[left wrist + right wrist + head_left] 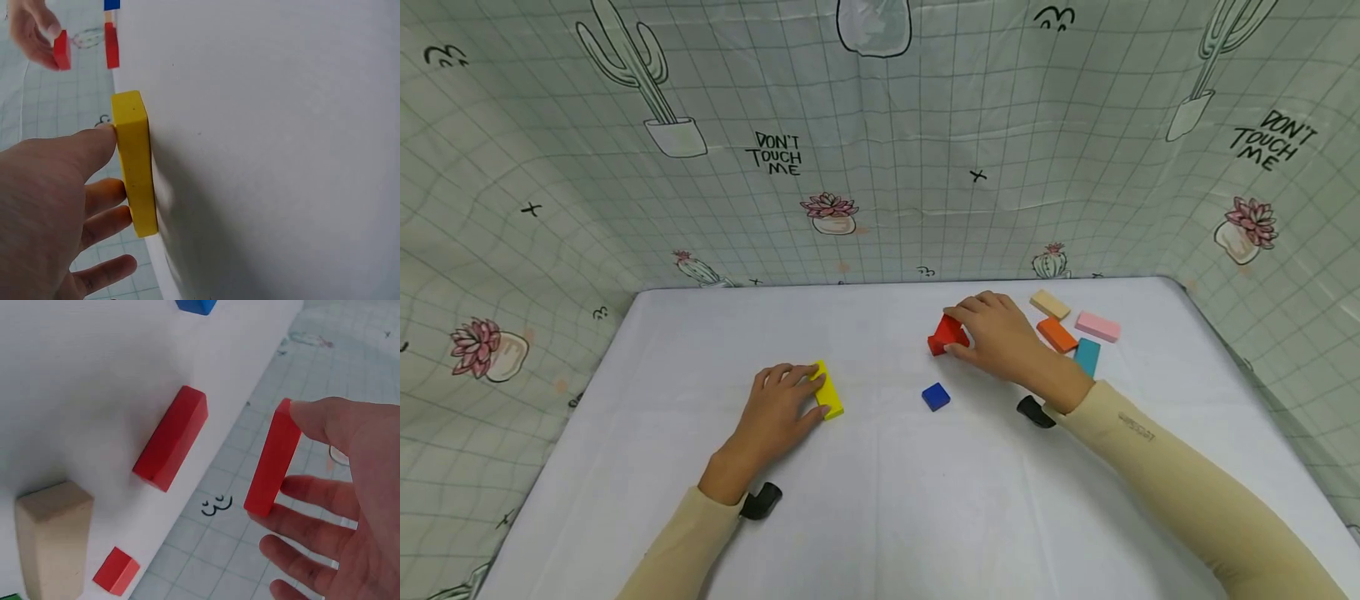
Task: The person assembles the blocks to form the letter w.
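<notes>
My left hand (781, 410) grips a yellow block (828, 390) near the middle-left of the white table, thumb at one end and fingers at the other. In the left wrist view the thumb and two fingertips touch the yellow block's side (139, 169). Further back, my right hand (996, 337) pinches a red block (273, 459) between thumb and fingers. A second red block (170, 439) sits on the table close to it in the right wrist view; from the head the two reds overlap. A small blue block (936, 397) lies between the hands.
Right of my right hand lie a beige block (1050, 304), an orange block (1057, 335), a pink block (1097, 326) and a teal block (1087, 357). A patterned curtain (887, 167) rises behind the table (880, 517). Black wrist mounts (762, 501) show below both hands.
</notes>
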The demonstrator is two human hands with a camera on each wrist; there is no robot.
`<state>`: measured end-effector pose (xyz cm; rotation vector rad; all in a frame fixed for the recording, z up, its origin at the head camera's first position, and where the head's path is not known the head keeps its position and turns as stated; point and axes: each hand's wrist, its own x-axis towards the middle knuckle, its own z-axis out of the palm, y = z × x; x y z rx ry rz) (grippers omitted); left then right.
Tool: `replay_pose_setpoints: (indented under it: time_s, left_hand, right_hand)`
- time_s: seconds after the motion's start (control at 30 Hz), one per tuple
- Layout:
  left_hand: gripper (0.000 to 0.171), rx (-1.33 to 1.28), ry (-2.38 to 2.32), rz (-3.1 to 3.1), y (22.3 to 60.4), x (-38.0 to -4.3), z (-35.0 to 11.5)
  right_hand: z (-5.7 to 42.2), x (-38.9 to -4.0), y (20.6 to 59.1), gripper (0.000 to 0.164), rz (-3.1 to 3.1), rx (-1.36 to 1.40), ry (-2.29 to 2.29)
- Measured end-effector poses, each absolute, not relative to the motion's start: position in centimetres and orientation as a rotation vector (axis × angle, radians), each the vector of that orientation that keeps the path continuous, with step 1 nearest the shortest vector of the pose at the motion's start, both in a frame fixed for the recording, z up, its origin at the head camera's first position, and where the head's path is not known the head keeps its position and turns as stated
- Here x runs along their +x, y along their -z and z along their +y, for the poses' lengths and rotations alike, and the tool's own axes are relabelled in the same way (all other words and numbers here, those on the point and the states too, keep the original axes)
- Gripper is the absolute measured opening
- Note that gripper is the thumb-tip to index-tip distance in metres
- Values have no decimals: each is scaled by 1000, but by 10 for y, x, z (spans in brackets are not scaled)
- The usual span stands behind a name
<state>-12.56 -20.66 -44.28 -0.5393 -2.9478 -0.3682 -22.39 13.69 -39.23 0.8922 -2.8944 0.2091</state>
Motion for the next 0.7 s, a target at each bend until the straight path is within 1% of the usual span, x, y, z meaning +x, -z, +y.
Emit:
replay_pose_setpoints:
  time_s: [0.2, 0.47, 0.7]
  left_hand:
    - [46, -515, 383, -2939, 445, -126, -205]
    - [46, -498, 339, -2957, 443, -126, -203]
    - [46, -491, 296, -2965, 443, -125, -202]
  right_hand:
    - [119, -231, 393, 56, -2881, 1028, -207]
    - [96, -237, 394, 50, -2821, 1206, -203]
    - [76, -246, 400, 50, -2811, 1299, -216]
